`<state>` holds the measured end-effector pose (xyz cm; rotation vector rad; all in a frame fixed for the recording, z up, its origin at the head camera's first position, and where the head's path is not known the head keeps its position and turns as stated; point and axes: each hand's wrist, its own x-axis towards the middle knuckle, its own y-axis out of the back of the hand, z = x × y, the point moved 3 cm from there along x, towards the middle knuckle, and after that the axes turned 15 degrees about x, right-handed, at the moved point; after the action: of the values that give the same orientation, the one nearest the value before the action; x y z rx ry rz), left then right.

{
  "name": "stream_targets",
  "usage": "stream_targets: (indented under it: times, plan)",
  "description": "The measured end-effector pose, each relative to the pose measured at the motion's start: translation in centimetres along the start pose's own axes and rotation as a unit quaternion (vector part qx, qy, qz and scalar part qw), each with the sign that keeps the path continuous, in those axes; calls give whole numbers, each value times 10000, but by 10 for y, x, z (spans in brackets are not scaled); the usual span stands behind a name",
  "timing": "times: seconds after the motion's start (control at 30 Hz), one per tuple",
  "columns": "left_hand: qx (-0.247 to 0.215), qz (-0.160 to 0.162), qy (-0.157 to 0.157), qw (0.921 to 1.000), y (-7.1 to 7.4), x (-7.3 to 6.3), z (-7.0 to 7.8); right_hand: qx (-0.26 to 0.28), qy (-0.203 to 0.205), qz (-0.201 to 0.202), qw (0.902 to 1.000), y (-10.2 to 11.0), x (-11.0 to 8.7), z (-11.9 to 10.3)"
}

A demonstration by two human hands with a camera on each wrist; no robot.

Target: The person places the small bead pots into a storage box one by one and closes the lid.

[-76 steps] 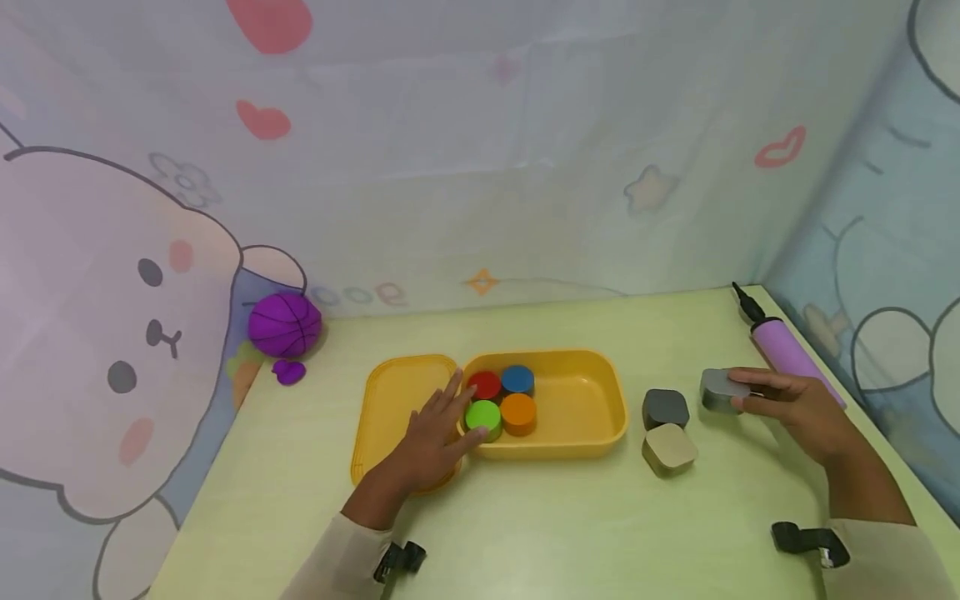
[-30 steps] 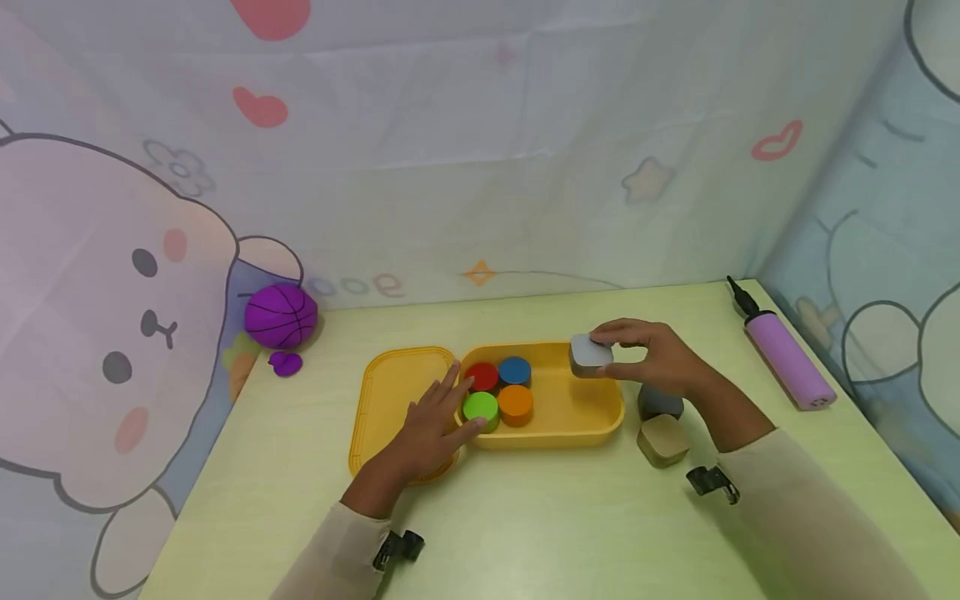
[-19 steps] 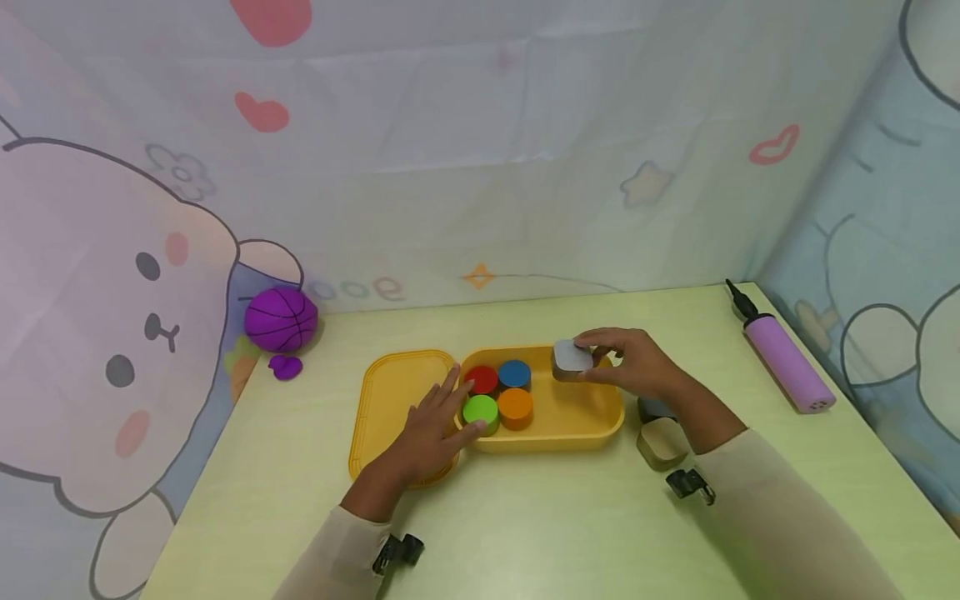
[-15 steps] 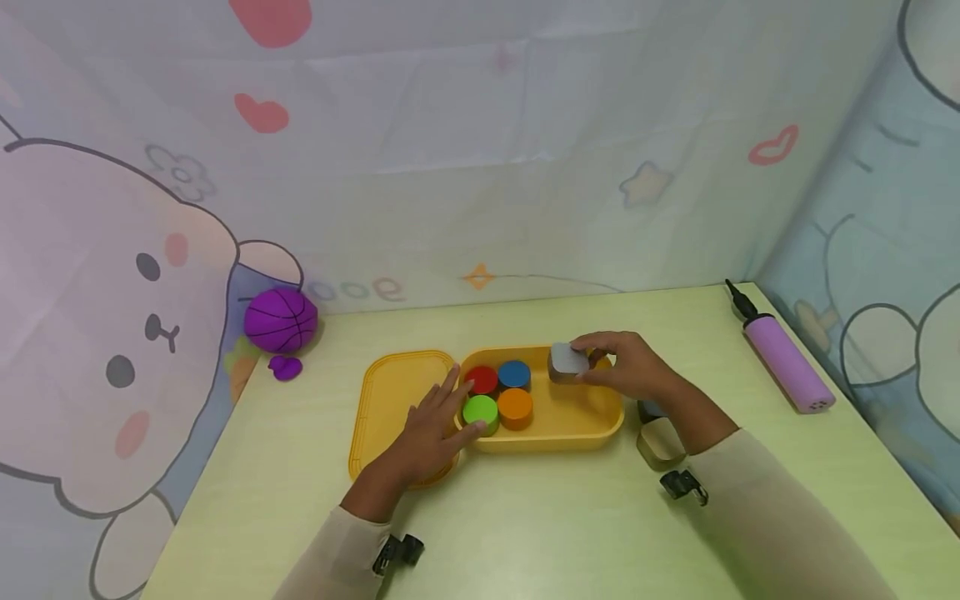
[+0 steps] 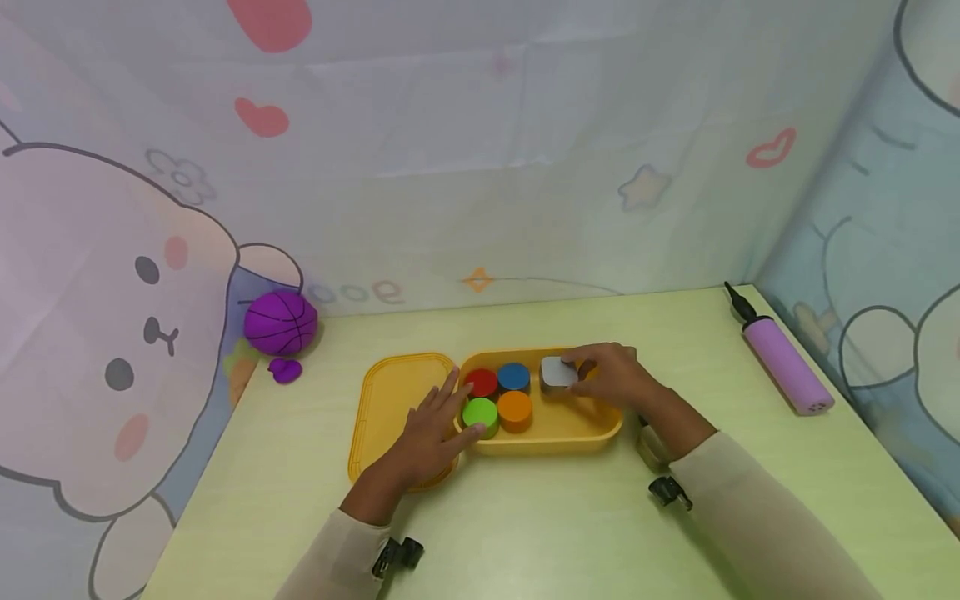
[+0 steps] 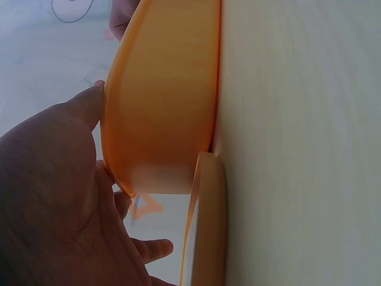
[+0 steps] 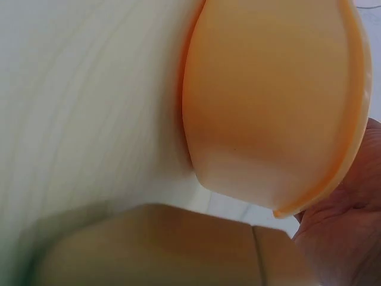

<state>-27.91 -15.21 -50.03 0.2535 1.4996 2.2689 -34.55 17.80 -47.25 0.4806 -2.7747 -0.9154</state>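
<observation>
My right hand (image 5: 617, 379) pinches a grey rounded-square block (image 5: 557, 373) between thumb and fingers, inside the right half of a yellow box (image 5: 577, 421). Beside it in the box sit red (image 5: 482, 382), blue (image 5: 513, 377), green (image 5: 481, 415) and orange (image 5: 516, 412) round pieces. With fingers spread, my left hand (image 5: 422, 447) rests on the box's left rim, its thumb near the green piece. The left wrist view shows those fingers along the box wall (image 6: 161, 101). A yellow lid (image 5: 393, 412) lies flat under and behind the left hand.
Right of the box, a beige block (image 5: 649, 448) is partly covered by the right wrist; the dark grey block near it is hidden. A purple ball (image 5: 281, 323) and small purple duck (image 5: 285, 371) stand far left. A purple hand pump (image 5: 789, 367) lies along the right edge.
My right hand has carried the grey block from the table at the right, leftward over the rim and down into the box beside the blue piece. The left hand has stayed in place.
</observation>
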Motion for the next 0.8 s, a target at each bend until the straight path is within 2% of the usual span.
stream_targets:
  times: [0.3,0.57,0.8]
  plan:
    - [14,-81,50,10000,-1,1,-2,-150,-143,-23,9998,-7,2,-3]
    - [-34,4,-20,10000,-1,0,0,-295,-169,48,9994,-12,1,-4]
    - [10,4,-26,10000,1,0,2,-445,-40,81,9990,-14,1,-9]
